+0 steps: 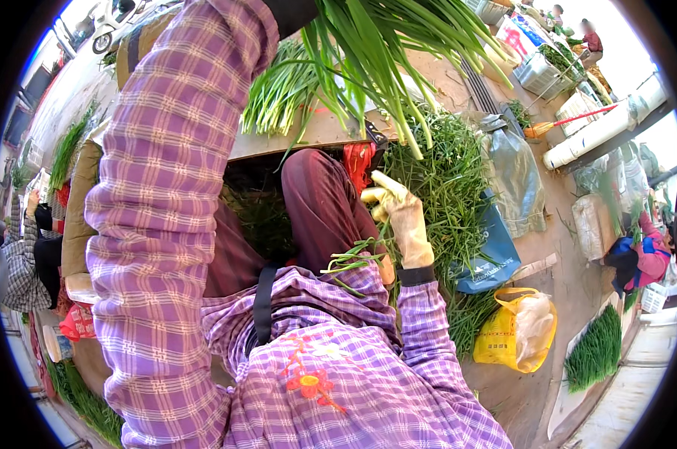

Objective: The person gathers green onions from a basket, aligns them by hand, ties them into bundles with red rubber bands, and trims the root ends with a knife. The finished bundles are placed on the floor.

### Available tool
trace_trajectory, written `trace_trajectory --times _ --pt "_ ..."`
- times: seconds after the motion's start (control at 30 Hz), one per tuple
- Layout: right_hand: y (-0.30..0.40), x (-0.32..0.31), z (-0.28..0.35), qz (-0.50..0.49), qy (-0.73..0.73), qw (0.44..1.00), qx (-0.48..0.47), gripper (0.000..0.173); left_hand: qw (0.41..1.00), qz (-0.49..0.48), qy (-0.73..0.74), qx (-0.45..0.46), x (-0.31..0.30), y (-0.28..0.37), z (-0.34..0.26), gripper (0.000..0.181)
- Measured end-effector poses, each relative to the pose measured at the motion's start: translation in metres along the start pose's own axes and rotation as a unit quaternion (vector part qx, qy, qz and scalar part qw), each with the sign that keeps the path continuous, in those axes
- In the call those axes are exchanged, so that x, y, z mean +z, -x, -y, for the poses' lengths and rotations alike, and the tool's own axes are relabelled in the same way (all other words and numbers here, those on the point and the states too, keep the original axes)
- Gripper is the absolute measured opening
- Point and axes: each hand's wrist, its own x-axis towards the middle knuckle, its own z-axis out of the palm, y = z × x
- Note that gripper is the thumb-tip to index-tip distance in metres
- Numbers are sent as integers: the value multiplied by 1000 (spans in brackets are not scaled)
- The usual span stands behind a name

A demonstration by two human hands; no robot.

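My left hand is out of view past the top edge; the left arm is raised close to the camera. Beside its dark cuff, a bunch of long green leafy stalks hangs in from the top, pale ends downward. My right hand, in a pale yellowish glove, is beside my right knee with its fingers apart and no held thing visible. A few loose green stems lie on my lap below it. More stalks rest on a board in front of me. Red ties hang at the board's edge.
Loose green trimmings are heaped at my right, over a blue bag. Nearby are a yellow bag with clear plastic in it and a grey-green cloth. Other people work at both sides. A broom lies at upper right.
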Motion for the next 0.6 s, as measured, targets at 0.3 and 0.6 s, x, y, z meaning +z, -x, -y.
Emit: trace_trajectory --times 0.3,0.6 --pt "-37 33 87 110 -243 935 -232 22 941 30 337 -5 -30 -11 0 13" --pt "2 22 23 -48 -49 989 -130 85 927 -119 290 208 -46 19 51 15"
